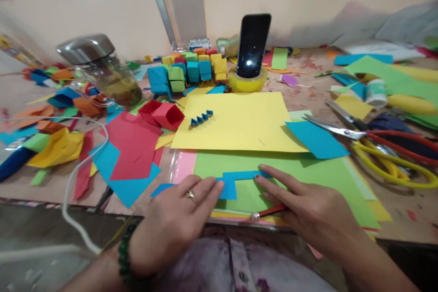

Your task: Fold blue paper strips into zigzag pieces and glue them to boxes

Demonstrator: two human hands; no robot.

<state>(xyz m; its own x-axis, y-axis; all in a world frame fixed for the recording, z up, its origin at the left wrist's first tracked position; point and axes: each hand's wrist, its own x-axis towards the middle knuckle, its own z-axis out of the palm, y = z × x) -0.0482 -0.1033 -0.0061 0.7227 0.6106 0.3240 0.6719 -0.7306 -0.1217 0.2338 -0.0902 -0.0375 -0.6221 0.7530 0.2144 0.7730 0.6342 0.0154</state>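
Note:
My left hand (pixel 185 210), with a ring and a green bead bracelet, lies with its fingers stretched over a blue paper piece (pixel 230 190). My right hand (pixel 304 200) has its index and middle fingers stretched out, touching the far end of a narrow blue paper strip (pixel 241 175). A red pencil (pixel 272 211) pokes out from beneath the right hand; whether the hand grips it is hidden. Under both hands is a stack of sheets topped by a green sheet (pixel 287 169). Beyond it, a small zigzag-folded blue strip (pixel 201 118) rests on a yellow sheet (pixel 236 132).
Scissors with red handles (pixel 362 135) and yellow-handled scissors (pixel 393 169) lie at right. A phone (pixel 253 45) stands in a yellow tape roll (pixel 248 81). Folded paper boxes (pixel 191 70), a glass jar (pixel 116 82), red paper (pixel 133 146) and a white cable (pixel 73 182) are behind and left.

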